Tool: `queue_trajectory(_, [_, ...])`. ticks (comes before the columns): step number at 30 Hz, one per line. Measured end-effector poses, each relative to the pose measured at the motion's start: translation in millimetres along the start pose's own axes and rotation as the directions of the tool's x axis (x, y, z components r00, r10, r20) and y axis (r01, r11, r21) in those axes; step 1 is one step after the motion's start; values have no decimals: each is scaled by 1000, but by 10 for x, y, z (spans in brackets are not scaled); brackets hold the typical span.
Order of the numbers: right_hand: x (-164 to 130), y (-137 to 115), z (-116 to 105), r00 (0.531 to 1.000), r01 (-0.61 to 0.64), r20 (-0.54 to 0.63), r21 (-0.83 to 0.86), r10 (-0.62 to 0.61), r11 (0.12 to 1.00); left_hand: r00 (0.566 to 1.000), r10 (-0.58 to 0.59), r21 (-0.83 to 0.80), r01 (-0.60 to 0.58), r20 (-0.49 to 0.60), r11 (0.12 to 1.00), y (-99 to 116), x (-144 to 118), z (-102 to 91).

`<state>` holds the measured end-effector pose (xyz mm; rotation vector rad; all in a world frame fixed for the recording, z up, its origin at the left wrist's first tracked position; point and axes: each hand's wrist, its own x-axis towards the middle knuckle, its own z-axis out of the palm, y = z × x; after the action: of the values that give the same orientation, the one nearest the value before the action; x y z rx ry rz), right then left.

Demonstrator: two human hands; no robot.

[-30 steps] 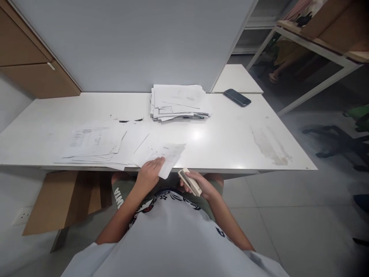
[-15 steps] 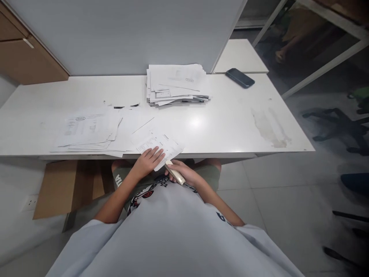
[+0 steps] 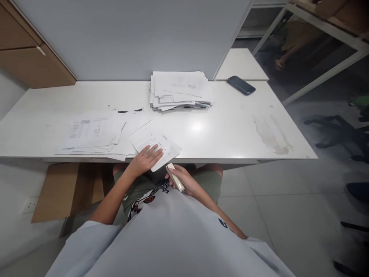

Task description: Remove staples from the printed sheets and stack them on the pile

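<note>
A small printed sheet (image 3: 155,145), white with rows of fine dark text, lies skewed at the near edge of the white desk (image 3: 230,130), one corner poking past that edge. The left hand (image 3: 145,159) lies flat on it, fingers spread and extended, pressing the paper down rather than gripping it, forearm reaching up from the lap. The right hand (image 3: 181,180) sits just below the desk's near edge, curled around a slim cream stapler (image 3: 175,177) whose nose points toward the sheet's overhanging corner. Loose papers (image 3: 92,132) spread toward the left edge; a stack of papers (image 3: 180,90) and a dark phone (image 3: 241,85) lie at the far edge.
</note>
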<state>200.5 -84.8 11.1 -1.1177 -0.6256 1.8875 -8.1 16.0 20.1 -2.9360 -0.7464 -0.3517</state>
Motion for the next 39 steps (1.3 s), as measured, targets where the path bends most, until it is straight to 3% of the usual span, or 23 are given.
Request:
queue_trajectory(3, [-40,-26,-41,998,58,-35,26,-57,998,993,-12,88,23,-120,996,-179,255,-331])
queue_trajectory(5, [-79,-44,-112,993,100,-68,42,-97,994,962,-77,144,118,-261,983,-239,559,-625])
queue_trajectory(8, [-176,-44,-281,972,165,-180,75,-150,983,834,-249,132,354,-492,926,-258,1229,-1023])
queue_trajectory(10, [-277,4,-420,941,199,-294,79,-168,977,754,-321,83,443,-573,893,-283,1779,-1132])
queue_trajectory(11, [-335,50,-495,920,202,-356,68,-165,977,745,-336,61,449,-577,891,-312,2062,-1118])
queue_trajectory(13, [-461,187,-660,869,170,-475,22,-139,985,779,-357,19,427,-516,904,-401,2591,-955])
queue_trajectory(15, [-597,363,-855,814,103,-573,-25,-99,994,836,-424,-60,432,-349,900,-508,3002,-659])
queue_trajectory(16, [-671,447,-959,789,74,-608,-44,-86,996,849,-482,-114,469,-216,876,-557,3145,-487])
queue_trajectory(18, [-821,564,-1147,767,9,-638,-92,-66,996,835,-549,-200,544,36,815,-626,3313,-156])
queue_trajectory(20, [-942,585,-1254,779,-62,-625,-155,-49,986,816,-552,-249,578,171,777,-665,3372,77])
queue_trajectory(22, [-1000,530,-1255,795,-95,-605,-211,-53,973,815,-523,-294,578,248,761,-706,3372,151])
queue_trajectory(24, [-993,441,-1190,793,-96,-606,-227,-63,969,839,-477,-340,543,262,768,-775,3289,70])
queue_trajectory(26, [-940,356,-1121,806,-104,-589,-229,-52,968,906,-390,-383,424,165,821,-869,3028,-96])
queue_trajectory(28, [-856,294,-1075,838,-116,-544,-254,-42,960,944,-328,-372,313,25,874,-973,2518,-255])
queue_trajectory(29, [-808,271,-1054,849,-109,-526,-277,-56,955,937,-349,-345,321,-21,882,-1025,2177,-310])
queue_trajectory(30, [-757,251,-1028,852,-92,-517,-302,-82,949,898,-438,-301,408,-37,862,-1078,1798,-346])
queue_trajectory(31, [-704,231,-990,851,-70,-512,-329,-115,942,818,-573,-238,547,-49,802,-1137,1403,-364])
queue_trajectory(33, [-602,179,-865,859,-32,-480,-397,-178,917,578,-816,-120,810,-4,574,-1283,649,-363])
queue_trajectory(34, [-554,142,-780,876,-20,-442,-438,-195,899,465,-883,-80,884,63,460,-1372,330,-351])
queue_trajectory(35, [-509,99,-684,898,-8,-389,-481,-205,877,383,-917,-47,924,112,380,-1466,67,-334])
queue_trajectory(36, [-468,54,-582,920,7,-330,-523,-210,852,325,-933,-17,945,155,326,-1560,-135,-315])
queue_trajectory(37, [-432,11,-479,938,22,-276,-558,-211,829,295,-937,5,954,188,301,-1645,-279,-297])
queue_trajectory(39, [-375,-45,-293,956,50,-202,-599,-211,799,290,-933,32,952,213,303,-1766,-421,-276])
